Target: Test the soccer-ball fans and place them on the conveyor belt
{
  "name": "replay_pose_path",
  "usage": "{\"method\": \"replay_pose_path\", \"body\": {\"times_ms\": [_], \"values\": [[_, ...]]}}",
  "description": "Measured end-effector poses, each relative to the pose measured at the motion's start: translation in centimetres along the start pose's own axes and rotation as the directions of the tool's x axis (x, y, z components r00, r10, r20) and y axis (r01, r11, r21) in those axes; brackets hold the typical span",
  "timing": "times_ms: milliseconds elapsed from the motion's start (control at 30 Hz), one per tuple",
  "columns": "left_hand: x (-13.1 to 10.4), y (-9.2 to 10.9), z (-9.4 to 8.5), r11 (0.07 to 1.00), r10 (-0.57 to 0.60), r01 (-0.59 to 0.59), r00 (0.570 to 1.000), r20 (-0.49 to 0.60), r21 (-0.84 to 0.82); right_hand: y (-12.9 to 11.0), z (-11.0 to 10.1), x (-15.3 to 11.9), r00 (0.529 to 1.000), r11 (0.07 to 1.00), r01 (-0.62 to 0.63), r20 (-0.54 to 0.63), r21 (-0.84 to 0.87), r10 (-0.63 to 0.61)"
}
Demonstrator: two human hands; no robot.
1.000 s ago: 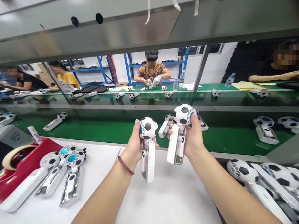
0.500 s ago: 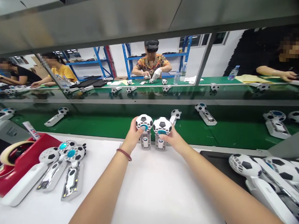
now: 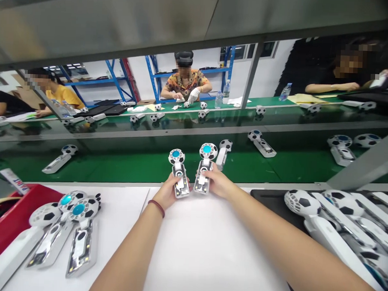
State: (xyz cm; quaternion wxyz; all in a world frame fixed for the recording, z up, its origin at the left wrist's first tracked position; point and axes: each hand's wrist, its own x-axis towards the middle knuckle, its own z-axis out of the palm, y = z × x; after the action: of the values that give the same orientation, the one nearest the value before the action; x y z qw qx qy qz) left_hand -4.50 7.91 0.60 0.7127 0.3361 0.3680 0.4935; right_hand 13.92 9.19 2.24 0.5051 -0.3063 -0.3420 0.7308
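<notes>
My left hand (image 3: 168, 190) is closed round the clear handle of one football-patterned device (image 3: 176, 156), thumb on its front. In my right hand (image 3: 218, 181) is a second such device (image 3: 208, 151), gripped by its handle. Both heads point up and show blue centres; the two devices are side by side, apart, above the front edge of the green belt. Just behind the right one, another football-headed device (image 3: 225, 145) lies on the belt.
Several similar devices (image 3: 78, 209) lie at left beside a red tape dispenser (image 3: 47, 193). More fill a black tray (image 3: 269, 196) at right. The green belt (image 3: 132, 164) carries others. People sit beyond it, below a metal shelf (image 3: 122, 26).
Both hands have moved from the football heads down to the handles. The heads now stand higher, with their blue centres facing me. The camera view has shifted slightly to the right.
</notes>
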Motion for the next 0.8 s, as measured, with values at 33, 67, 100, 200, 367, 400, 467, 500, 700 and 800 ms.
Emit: {"method": "replay_pose_path", "body": {"times_ms": [33,67,100,200,367,400,467,500,700,800], "values": [[-0.2,0.1,0.1,1.0,0.0,0.0,1.0,0.017,0.002,-0.1,0.0,0.0,1.0,1.0,0.001,0.002,0.007,-0.001],[-0.3,0.2,0.3,1.0,0.002,-0.002,1.0,0.03,0.005,-0.2,-0.1,-0.1,1.0,1.0,0.001,0.004,0.011,-0.001],[-0.4,0.2,0.4,1.0,0.005,-0.005,0.999,0.039,0.01,-0.2,-0.1,-0.1,1.0,1.0,0.001,0.006,0.013,-0.001],[-0.6,0.4,0.6,0.999,0.005,-0.007,0.999,0.048,0.037,-0.3,0.0,-0.2,1.0,1.0,0.0,0.019,0.012,0.0],[-0.9,0.8,0.9,0.994,-0.017,0.013,0.999,0.037,0.104,-0.8,0.1,-0.5,1.0,1.0,-0.005,0.021,-0.002,0.005],[-0.9,0.9,1.0,0.994,-0.02,0.016,0.999,0.036,0.112,-0.9,0.1,-0.5,1.0,1.0,-0.008,0.017,-0.003,0.008],[-1.0,0.9,1.0,0.993,-0.026,0.021,0.999,0.04,0.12,-1.1,0.1,-0.6,1.0,1.0,-0.017,0.014,-0.003,0.017],[-1.0,0.9,1.1,0.992,-0.029,0.024,0.999,0.045,0.124,-1.1,0.1,-0.5,1.0,1.0,-0.019,0.014,-0.003,0.019],[-1.1,0.9,1.1,0.988,-0.03,0.022,0.998,0.055,0.151,-1.4,0.3,-0.6,1.0,1.0,0.002,0.025,-0.01,-0.002],[-1.1,1.0,1.2,0.988,-0.028,0.02,0.998,0.05,0.151,-1.6,0.4,-0.7,0.999,1.0,-0.001,0.036,-0.015,0.002]]}}
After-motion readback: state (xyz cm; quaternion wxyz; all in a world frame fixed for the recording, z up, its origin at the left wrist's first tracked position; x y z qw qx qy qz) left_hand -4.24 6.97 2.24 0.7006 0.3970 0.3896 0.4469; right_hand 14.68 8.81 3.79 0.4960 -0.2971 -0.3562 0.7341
